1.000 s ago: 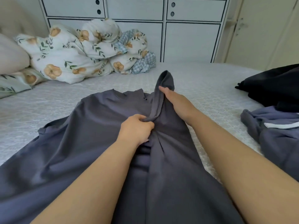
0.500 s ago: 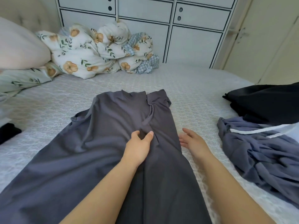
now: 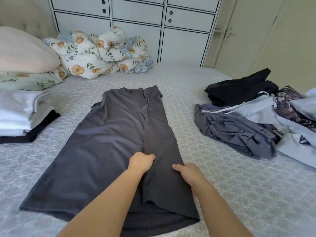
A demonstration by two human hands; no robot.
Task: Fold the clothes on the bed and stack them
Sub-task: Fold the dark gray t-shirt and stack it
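Note:
A dark grey T-shirt (image 3: 109,147) lies flat on the bed (image 3: 222,177), neck away from me, its right side folded inward over the middle. My left hand (image 3: 141,161) rests on the shirt at the inner edge of that fold, fingers bent down onto the cloth. My right hand (image 3: 188,173) lies on the folded panel near its outer edge, fingers pointing left. A stack of folded white and black clothes (image 3: 22,115) sits at the left. An unfolded heap (image 3: 253,120) of black, grey-blue, pale blue and patterned garments lies at the right.
A floral duvet (image 3: 100,52) is bundled at the head of the bed beside a pink pillow (image 3: 22,50). White cabinets (image 3: 162,28) stand behind the bed, and a cream door (image 3: 266,35) at the right.
The right sleeve side has been laid down onto the shirt. Both hands have slid back toward me along the fold, and the view has pulled back, showing the folded stack at the left.

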